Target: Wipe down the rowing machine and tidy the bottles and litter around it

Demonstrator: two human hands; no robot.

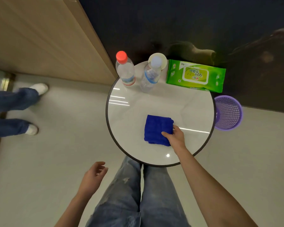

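Mostly pale floor (pixel 56 161) fills the lower frame, with a wooden panel (pixel 39 38) in the upper left and a dark glossy wall (pixel 170 22) in the upper right, whose dim reflections are too murky to read. At centre stands a round white counter (pixel 154 104); its base is hidden beneath the top. The person's jeans (pixel 129 194) run to the bottom edge, feet out of sight. A second person's legs (pixel 10 99) are cut off by the left edge.

A green wipes pack (pixel 195 76) lies at the counter's upper right, overhanging the rim. A purple basket (pixel 228 112) stands on the floor to the right, partly hidden by the counter.

A folded blue cloth (pixel 156 128) lies on the counter's lower middle. The right hand (pixel 175 136) pinches its right edge, thumb on top; the fingers beneath cannot be made out. The left hand (pixel 92 176) hangs over the floor at lower left, fingers loosely curled, holding nothing.

A red-capped bottle (pixel 125 71) and a white-capped bottle (pixel 150 76) stand at the counter's top left, the latter partly covering a pale disc (pixel 162 60).
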